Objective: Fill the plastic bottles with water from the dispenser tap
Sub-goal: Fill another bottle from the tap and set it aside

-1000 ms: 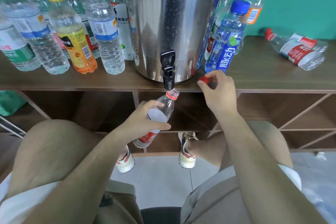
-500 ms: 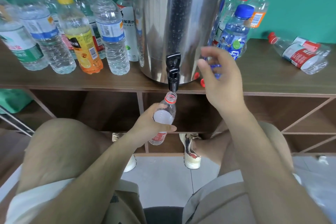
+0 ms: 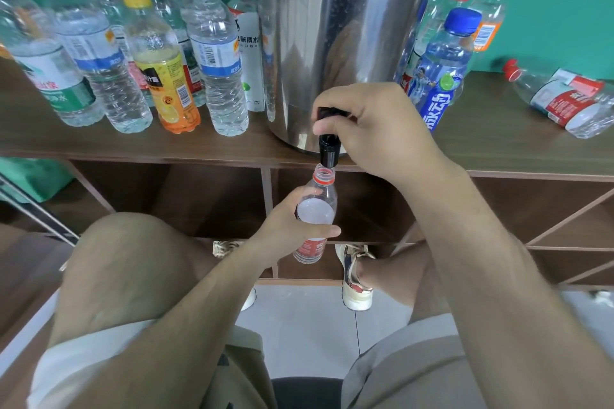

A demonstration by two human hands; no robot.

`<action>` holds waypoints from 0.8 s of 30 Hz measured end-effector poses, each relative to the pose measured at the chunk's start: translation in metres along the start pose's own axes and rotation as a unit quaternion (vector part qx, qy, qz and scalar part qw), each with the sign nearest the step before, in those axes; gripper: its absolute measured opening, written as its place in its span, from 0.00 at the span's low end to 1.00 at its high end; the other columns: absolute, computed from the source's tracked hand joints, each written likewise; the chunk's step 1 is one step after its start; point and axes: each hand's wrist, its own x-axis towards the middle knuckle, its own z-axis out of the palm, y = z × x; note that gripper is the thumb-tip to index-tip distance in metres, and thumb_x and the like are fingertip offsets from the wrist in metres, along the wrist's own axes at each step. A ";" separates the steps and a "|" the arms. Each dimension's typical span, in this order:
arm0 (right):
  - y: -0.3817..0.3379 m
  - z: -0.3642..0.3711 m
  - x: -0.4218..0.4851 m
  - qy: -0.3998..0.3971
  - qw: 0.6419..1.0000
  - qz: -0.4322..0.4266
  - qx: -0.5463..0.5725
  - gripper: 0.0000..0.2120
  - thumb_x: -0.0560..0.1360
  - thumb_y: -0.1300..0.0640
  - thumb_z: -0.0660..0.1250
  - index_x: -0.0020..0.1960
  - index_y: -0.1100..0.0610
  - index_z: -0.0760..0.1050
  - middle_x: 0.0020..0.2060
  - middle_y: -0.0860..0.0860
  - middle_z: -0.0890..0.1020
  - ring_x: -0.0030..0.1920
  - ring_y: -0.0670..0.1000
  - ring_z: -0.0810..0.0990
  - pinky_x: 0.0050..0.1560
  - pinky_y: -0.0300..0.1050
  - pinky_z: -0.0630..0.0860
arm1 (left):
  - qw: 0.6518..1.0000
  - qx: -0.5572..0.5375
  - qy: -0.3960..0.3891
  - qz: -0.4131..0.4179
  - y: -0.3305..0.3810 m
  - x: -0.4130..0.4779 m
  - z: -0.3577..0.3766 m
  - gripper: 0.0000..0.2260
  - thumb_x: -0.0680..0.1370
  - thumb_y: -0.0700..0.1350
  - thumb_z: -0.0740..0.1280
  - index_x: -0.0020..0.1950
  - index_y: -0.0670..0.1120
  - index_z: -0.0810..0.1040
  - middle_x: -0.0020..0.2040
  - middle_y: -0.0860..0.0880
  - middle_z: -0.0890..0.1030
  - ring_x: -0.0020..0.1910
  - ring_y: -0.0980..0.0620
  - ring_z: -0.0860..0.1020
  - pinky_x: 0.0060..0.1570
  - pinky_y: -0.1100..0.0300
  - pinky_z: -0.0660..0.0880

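On the far side of the scene, a long brown wooden bench (image 3: 498,149) with open compartments beneath runs from left to right before a teal wall. At its middle stands the steel dispenser (image 3: 332,26), a tall shiny drum beaded with droplets, its base near the bench's front edge. To the left of the drum stands a crowd of capped bottles, among them a clear bottle with a white cap and blue label (image 3: 217,56) and, just beside it on the left, an orange-tinted bottle with a yellow cap (image 3: 162,66). To the right of the drum stands a blue-capped bottle (image 3: 442,73), with a few more behind it, and well apart at the far right a red-labelled bottle (image 3: 571,100) lies on its side.

The right hand (image 3: 375,123) is closed around the top of the black tap (image 3: 328,149), fingers curled over the lever, which is mostly hidden. Directly below the spout, the left hand (image 3: 292,229) grips a small uncapped plastic bottle (image 3: 317,206), held nearly upright in front of the open compartment, its mouth with a red neck ring just beneath the spout and apparently not touching it. Whether water is running cannot be told from this angle. Nearer, the person's bare knees and two sneakers show on the tiled floor.
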 end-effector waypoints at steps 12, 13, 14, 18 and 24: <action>0.031 0.053 -0.040 0.210 0.962 -0.169 -0.034 0.15 0.75 0.79 0.70 0.58 0.68 0.85 0.56 0.60 0.87 0.62 0.61 0.85 0.64 0.58 0.81 | 1.000 -0.023 0.002 0.009 -0.001 0.001 0.005 0.36 0.58 0.64 0.86 0.61 0.72 0.74 0.57 0.66 0.80 0.61 0.54 0.79 0.54 0.56 0.79; 0.032 0.055 -0.042 0.203 0.963 -0.173 -0.027 0.15 0.75 0.78 0.71 0.59 0.68 0.84 0.59 0.60 0.86 0.65 0.61 0.84 0.66 0.59 0.80 | 1.000 -0.023 0.002 0.010 0.000 0.000 0.005 0.36 0.58 0.64 0.86 0.62 0.72 0.74 0.58 0.65 0.80 0.61 0.54 0.80 0.55 0.56 0.79; 0.033 0.055 -0.045 0.193 0.964 -0.180 -0.020 0.13 0.76 0.75 0.72 0.60 0.68 0.84 0.61 0.61 0.85 0.67 0.61 0.82 0.68 0.59 0.79 | 1.000 -0.021 0.004 0.011 0.001 0.000 0.005 0.37 0.58 0.64 0.86 0.62 0.72 0.73 0.59 0.65 0.80 0.61 0.55 0.80 0.55 0.56 0.79; 0.032 0.051 -0.053 0.175 0.969 -0.177 0.002 0.13 0.82 0.61 0.72 0.62 0.68 0.83 0.67 0.62 0.81 0.70 0.60 0.80 0.71 0.53 0.77 | 1.000 0.008 0.008 0.012 0.005 -0.001 0.005 0.37 0.61 0.64 0.84 0.65 0.75 0.68 0.62 0.65 0.78 0.61 0.58 0.78 0.51 0.62 0.75; 0.040 0.044 -0.057 0.217 0.966 -0.138 0.004 0.09 0.81 0.64 0.70 0.58 0.67 0.85 0.59 0.61 0.84 0.59 0.58 0.84 0.64 0.51 0.80 | 1.000 0.000 0.007 -0.002 0.005 -0.001 0.003 0.34 0.62 0.62 0.84 0.60 0.77 0.68 0.59 0.66 0.77 0.59 0.58 0.78 0.47 0.66 0.74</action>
